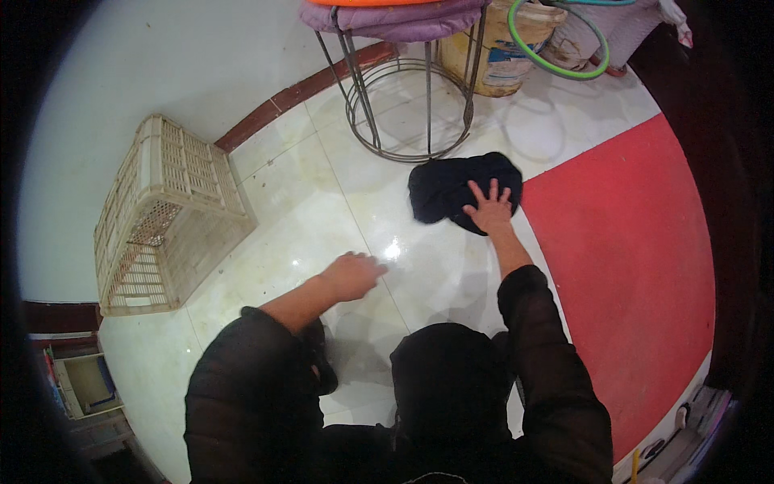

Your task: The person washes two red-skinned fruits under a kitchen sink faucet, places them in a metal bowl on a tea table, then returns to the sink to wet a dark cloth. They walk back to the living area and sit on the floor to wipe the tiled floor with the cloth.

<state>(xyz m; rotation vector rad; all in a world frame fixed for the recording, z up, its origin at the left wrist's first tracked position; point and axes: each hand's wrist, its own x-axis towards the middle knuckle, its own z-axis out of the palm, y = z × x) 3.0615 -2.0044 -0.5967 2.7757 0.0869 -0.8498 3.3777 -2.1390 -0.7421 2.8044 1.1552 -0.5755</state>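
A dark, bunched cloth lies on the pale tiled floor. My right hand rests palm down on its right part, fingers spread and pressing rather than gripping. Lower and to the left, my left hand hovers over bare tile, slightly blurred, with loosely bent fingers and nothing visible in it. The cloth's upper edge comes close to the base ring of a wire-frame stool.
An upturned cream plastic crate leans by the left wall. A red mat covers the right side. Behind the stool stand a stained bucket and a green hoop. A purple cushion tops the stool.
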